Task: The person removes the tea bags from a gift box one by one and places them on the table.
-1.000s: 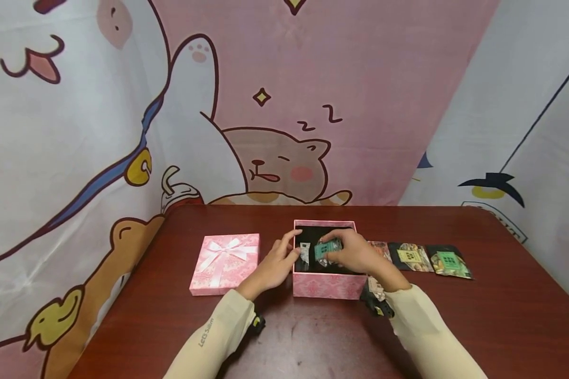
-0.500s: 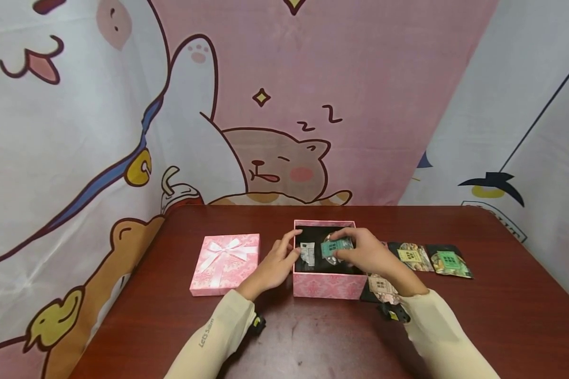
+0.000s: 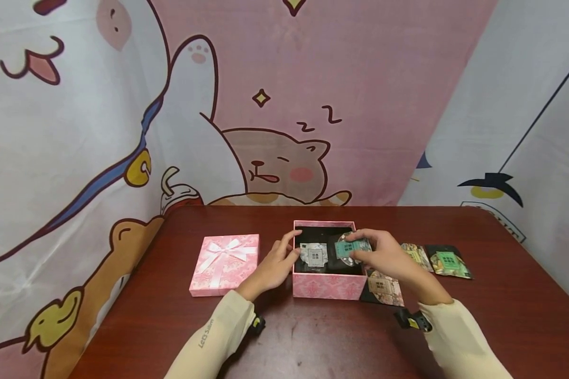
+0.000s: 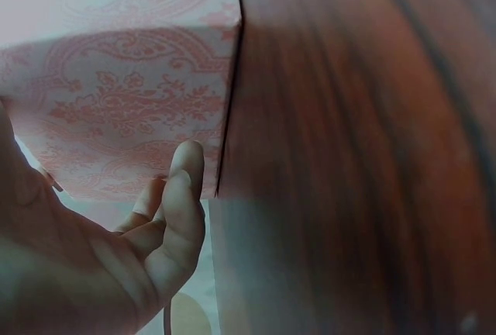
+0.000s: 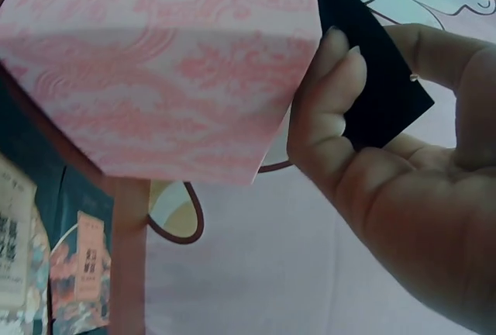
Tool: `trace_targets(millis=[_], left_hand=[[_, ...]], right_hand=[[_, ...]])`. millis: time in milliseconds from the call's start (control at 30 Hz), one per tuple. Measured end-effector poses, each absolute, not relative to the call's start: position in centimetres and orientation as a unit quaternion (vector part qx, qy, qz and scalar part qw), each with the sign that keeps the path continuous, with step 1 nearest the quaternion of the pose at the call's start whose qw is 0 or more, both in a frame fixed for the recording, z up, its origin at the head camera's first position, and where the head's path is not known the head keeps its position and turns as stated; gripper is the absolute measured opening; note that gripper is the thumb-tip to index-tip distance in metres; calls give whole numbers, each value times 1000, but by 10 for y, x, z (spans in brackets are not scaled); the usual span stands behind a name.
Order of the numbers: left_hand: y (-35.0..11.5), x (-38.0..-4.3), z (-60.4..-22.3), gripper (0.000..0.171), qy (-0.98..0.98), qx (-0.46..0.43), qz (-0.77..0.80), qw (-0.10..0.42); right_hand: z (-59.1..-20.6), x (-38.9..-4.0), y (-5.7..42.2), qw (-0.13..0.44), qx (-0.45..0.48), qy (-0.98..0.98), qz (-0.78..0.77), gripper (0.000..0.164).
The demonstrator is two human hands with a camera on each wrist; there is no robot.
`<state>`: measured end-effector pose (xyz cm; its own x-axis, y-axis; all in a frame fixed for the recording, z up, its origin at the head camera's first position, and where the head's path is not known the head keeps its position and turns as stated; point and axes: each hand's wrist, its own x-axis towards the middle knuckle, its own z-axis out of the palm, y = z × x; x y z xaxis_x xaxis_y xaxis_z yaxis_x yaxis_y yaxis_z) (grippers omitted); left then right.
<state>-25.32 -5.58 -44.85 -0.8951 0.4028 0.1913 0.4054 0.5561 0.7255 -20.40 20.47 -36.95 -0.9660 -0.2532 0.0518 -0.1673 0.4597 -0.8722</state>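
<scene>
A pink patterned gift box stands lidless on the table. Inside at the left lies a packet with a silver-white label. My right hand pinches a black packet with a teal label over the right part of the box. The right wrist view shows this packet's plain black back between thumb and fingers, tilted past the rim. My left hand rests against the left wall, index finger and thumb tips over the rim. In the left wrist view its other fingers lie loosely bent along the outer wall.
The pink lid with a white bow lies left of the box. Right of it lie a packet with a beige label, one with a yellow label and one with a green label. A patterned cloth hangs behind the table.
My right hand has moved right with the teal-labelled packet, from mid-box to the right rim. More of the silver-labelled packet shows now. The left hand has stayed in place.
</scene>
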Motion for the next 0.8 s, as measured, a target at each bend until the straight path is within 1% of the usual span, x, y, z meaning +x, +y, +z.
trace_targets(millis=[200,400,667,800], left_hand=[[-56,-253,-448,44,-881,-232,-412,2],[-56,-252,-448,44,-881,-232,-413,-1],[-57,-252,-448,44,-881,-231,-413,3],[-57,-252,-448,44,-881,-230,-414,2]], right_hand=[[-372,-200,220,32,-129,861,-491,34],[-374,-192,240,23,-114,877,-467,33],[-379,-180,267,-7,-119,883,-454,34],[-384,-174,283,2,-96,886,-455,38]])
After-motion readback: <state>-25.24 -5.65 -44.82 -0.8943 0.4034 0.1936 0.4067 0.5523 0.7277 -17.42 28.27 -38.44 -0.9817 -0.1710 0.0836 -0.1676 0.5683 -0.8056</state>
